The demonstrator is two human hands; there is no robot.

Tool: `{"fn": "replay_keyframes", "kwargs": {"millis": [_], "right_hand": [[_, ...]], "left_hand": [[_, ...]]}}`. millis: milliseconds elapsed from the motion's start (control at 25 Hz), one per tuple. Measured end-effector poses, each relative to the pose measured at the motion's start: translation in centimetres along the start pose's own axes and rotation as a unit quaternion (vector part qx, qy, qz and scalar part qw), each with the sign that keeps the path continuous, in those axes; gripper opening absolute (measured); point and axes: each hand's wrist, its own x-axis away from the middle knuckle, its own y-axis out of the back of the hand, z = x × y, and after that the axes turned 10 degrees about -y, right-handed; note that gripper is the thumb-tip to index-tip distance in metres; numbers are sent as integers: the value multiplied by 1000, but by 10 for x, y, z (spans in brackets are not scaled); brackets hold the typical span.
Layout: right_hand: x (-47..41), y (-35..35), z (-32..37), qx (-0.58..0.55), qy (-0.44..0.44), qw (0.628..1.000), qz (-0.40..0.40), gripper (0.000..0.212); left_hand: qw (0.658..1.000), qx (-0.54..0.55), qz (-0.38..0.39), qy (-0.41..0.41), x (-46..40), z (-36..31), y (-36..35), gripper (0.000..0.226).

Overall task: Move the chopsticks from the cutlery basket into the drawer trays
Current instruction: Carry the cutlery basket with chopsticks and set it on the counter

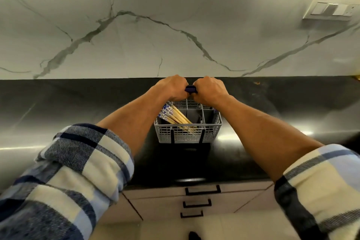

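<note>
A grey plastic cutlery basket (187,134) stands on the black countertop (78,107), in the middle. Several wooden chopsticks (176,116) with blue-and-white patterned tops lean in its left compartment. The other compartments look empty. My left hand (171,86) and my right hand (210,88) are both closed around the basket's dark blue handle (190,89), side by side above its far edge. Below the counter edge is a stack of three shut drawers with black handles (202,190). No drawer trays are in view.
A white marble wall with grey veins rises behind the counter. A switch panel (329,8) is on the wall at the upper right. Something small and gold shows at the counter's far right edge (357,79).
</note>
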Motion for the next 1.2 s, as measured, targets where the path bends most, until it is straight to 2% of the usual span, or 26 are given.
{"fn": "replay_keyframes", "kwargs": {"millis": [280,600,720,840,880,960,1040,1120,1200], "right_hand": [[-84,-27,-40,-1,40,999,15,20],[-118,-48,-42,-26,29,999,12,20],[-117,-50,-44,-23,37,999,6,17],[-110,-47,-49,-60,58,996,16,19],[-105,-48,-53,-84,68,994,5,24],[-87,-52,-66,-120,78,989,-46,50],[-66,-58,-78,-171,45,976,-125,61],[-45,-63,-83,-239,2,953,-185,57],[-26,-69,-77,-304,-24,931,-199,52]], "left_hand": [[999,14,10,50,-82,13,1,21],[999,-1,25,39,-110,35,-1,16],[998,29,51,16,-112,39,2,19],[993,116,-7,3,-92,59,18,38],[986,156,-52,15,-78,71,24,46],[957,247,-141,63,-43,99,27,57],[918,322,-197,124,-6,126,13,41],[887,363,-230,166,23,141,-13,17],[857,408,-257,180,42,138,-40,11]]}}
